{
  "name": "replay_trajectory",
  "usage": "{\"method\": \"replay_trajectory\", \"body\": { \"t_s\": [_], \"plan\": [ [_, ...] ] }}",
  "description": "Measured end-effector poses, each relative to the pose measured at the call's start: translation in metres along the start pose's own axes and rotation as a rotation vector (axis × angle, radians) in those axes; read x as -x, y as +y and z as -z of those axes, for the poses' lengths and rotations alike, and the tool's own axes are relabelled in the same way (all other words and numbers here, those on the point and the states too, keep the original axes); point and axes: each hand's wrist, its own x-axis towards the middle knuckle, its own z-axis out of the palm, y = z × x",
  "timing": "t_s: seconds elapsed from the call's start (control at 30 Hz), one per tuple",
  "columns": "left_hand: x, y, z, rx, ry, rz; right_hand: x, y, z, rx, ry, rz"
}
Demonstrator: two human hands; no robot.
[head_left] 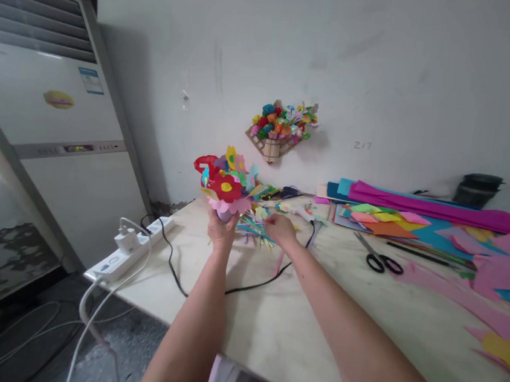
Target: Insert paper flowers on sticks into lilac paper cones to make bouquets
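Here we are on the far left of the table [258, 331]: our left hand [220, 231] is clamped around the lilac pot [224, 216] beneath the felt flowers [227, 187], presumably steadying that top-heavy bunch. Just right, our right hand [280, 231] reaches to the thin coloured strips [257, 235]; whether its fingers are closed on one, we can't tell. Scissors [374, 253] lie farther right, handles our way, likely for easy grabbing.

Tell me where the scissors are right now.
In the head view, the scissors lie on the table, right of the right hand and just left of the long pink strip.
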Motion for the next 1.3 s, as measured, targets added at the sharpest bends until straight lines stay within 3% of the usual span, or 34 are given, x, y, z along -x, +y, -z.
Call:
{"method": "replay_trajectory", "body": {
  "t_s": [0.2, 0.53, 0.87, 1.03, 1.2, 1.3],
  "plan": [
    [0.005, 0.008, 0.000, -0.293, -0.026, 0.000, 0.003, -0.008, -0.002, 0.051, -0.052, 0.038],
    [0.006, 0.013, 0.002, -0.328, 0.042, 0.029, 0.005, -0.016, -0.009, -0.040, -0.031, 0.112],
    [0.002, 0.010, -0.001, -0.205, 0.144, 0.001, 0.006, -0.020, -0.008, -0.123, -0.068, 0.149],
    [0.004, 0.019, 0.002, -0.098, 0.165, 0.089, 0.013, -0.023, -0.031, -0.264, -0.334, 0.167],
    [0.005, 0.023, 0.002, 0.061, 0.164, 0.144, 0.027, -0.030, -0.059, -0.330, -0.428, 0.183],
    [0.004, 0.019, -0.002, 0.144, 0.186, 0.139, 0.034, -0.034, -0.064, -0.263, -0.392, 0.203]
  ]
}}
